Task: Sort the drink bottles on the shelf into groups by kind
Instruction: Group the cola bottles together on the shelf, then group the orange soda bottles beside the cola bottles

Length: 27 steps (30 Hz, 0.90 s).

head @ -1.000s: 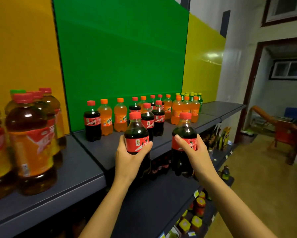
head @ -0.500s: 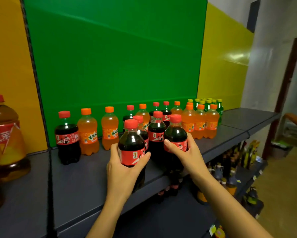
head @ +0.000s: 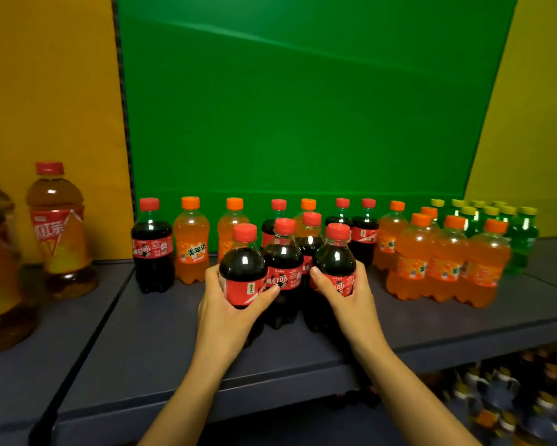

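My left hand [head: 228, 304] grips a small cola bottle [head: 242, 268] with a red cap and red label. My right hand [head: 348, 294] grips a second cola bottle [head: 335, 259]. Both bottles stand low over the grey shelf [head: 161, 342], flanking two more cola bottles [head: 283, 252] in the middle. Behind them runs a mixed row of cola and orange soda bottles [head: 190, 239]. A cluster of orange soda bottles [head: 444, 262] stands at the right, with green soda bottles [head: 521, 233] behind it.
Large iced-tea bottles [head: 59, 230] stand on the neighbouring shelf section at the left. A green back panel [head: 302, 107] rises behind the row, with yellow panels on both sides. Below the shelf edge, a lower shelf holds blurred bottles [head: 502, 391].
Both hands have carried their cola bottles forward and up onto the shelf, beside the cola bottles in the middle. My view has turned left and closer to the shelf.
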Tool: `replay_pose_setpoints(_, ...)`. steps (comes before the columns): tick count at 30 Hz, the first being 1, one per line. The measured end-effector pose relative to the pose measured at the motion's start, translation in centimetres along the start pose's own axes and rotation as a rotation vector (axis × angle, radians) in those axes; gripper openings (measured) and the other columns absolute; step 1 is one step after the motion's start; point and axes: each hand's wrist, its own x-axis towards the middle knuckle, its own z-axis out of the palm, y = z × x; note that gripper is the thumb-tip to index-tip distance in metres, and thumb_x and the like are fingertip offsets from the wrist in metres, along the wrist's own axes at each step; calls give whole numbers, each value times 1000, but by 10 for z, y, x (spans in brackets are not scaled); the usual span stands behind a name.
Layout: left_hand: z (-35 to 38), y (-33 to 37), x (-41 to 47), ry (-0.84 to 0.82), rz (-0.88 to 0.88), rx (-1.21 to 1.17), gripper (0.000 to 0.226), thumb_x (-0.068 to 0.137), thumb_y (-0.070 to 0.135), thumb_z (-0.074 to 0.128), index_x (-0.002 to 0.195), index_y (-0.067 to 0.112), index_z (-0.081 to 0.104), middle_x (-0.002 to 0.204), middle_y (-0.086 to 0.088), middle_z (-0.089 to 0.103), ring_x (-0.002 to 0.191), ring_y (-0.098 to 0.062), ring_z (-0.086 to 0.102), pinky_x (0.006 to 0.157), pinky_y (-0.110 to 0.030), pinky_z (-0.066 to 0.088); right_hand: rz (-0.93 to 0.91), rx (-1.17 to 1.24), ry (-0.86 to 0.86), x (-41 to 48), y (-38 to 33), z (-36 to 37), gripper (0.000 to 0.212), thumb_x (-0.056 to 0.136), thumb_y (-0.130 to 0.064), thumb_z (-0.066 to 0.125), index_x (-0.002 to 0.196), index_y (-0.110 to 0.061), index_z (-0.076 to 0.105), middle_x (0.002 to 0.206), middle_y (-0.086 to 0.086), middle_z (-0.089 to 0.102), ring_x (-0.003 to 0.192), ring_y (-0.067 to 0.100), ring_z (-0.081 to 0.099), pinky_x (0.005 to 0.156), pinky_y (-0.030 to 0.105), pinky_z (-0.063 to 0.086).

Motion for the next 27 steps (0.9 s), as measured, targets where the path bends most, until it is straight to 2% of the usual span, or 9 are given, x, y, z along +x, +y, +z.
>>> replay_pose_setpoints(3, 4, 0, 5, 29, -4, 32, 60, 66, 21, 80, 111, 24, 40, 97, 15, 57, 85, 3, 58, 63, -2, 46, -3, 4, -39, 10, 7, 3, 62, 64, -48, 68, 118, -31, 44, 111, -13, 60, 102, -1, 58, 81, 17, 47)
replay_pose_setpoints(7, 7, -1, 11, 54, -10, 76, 60, 66, 22, 80, 110, 25, 39, 97, 18, 55, 85, 5, 56, 62, 0, 45, -17, 7, -53, 19, 14, 8, 58, 74, -38, 70, 119, -31, 34, 114, -12, 55, 104, 1, 56, 82, 19, 46)
replay_pose_setpoints(13, 0, -3, 15, 16, -88, 160, 60, 66, 41, 77, 110, 28, 39, 105, 13, 55, 98, -3, 55, 74, -13, 44, -31, -86, -55, 24, 17, 9, 72, 67, -57, 70, 121, -34, 27, 129, -6, 40, 124, 14, 41, 107, 38, 36)
replay_pose_setpoints(16, -14, 11, 20, 20, -141, 124, 59, 68, 64, 49, 111, 25, 40, 105, 7, 53, 99, -8, 54, 75, -18, 40, -166, -214, 18, 33, -5, 0, 79, 66, -64, 56, 131, -25, 32, 126, -12, 30, 123, 6, 30, 106, 29, 26)
replay_pose_setpoints(19, -29, 27, 40, 105, -29, 120, 43, 79, 55, 41, 102, 19, 46, 92, 8, 53, 85, -8, 51, 70, -17, 39, -356, -306, -7, 58, -40, -3, 58, 80, -48, 60, 126, -18, 44, 122, -8, 39, 118, 7, 37, 99, 23, 27)
replay_pose_setpoints(21, -37, 35, 63, 131, 65, 178, 27, 86, 37, 54, 101, 15, 48, 93, 7, 52, 85, -7, 51, 74, -15, 41, -446, -312, -78, 79, -63, 4, 39, 86, -29, 62, 120, -14, 51, 120, -1, 50, 112, 11, 48, 95, 22, 36)
replay_pose_setpoints(24, -47, 36, 102, 168, 203, 379, 27, 85, 24, 62, 103, 10, 49, 102, -2, 53, 90, -13, 51, 76, -17, 41, -423, -281, -304, 105, -93, 28, 28, 89, -20, 59, 115, -12, 55, 114, 0, 56, 101, 12, 55, 77, 12, 48)
replay_pose_setpoints(25, -50, 36, 114, 179, 236, 458, 31, 84, 25, 63, 105, 8, 48, 106, -6, 53, 95, -17, 51, 81, -24, 42, -386, -298, -388, 113, -100, 38, 29, 89, -21, 59, 116, -12, 55, 112, -2, 56, 98, 12, 55, 72, 14, 49)
replay_pose_setpoints(27, -55, 37, 137, 179, 281, 612, 42, 82, 28, 66, 111, 4, 48, 114, -11, 52, 106, -24, 50, 88, -33, 41, -336, -401, -512, 133, -106, 59, 35, 87, -25, 61, 119, -12, 53, 110, -2, 56, 98, 12, 54, 82, 28, 49)
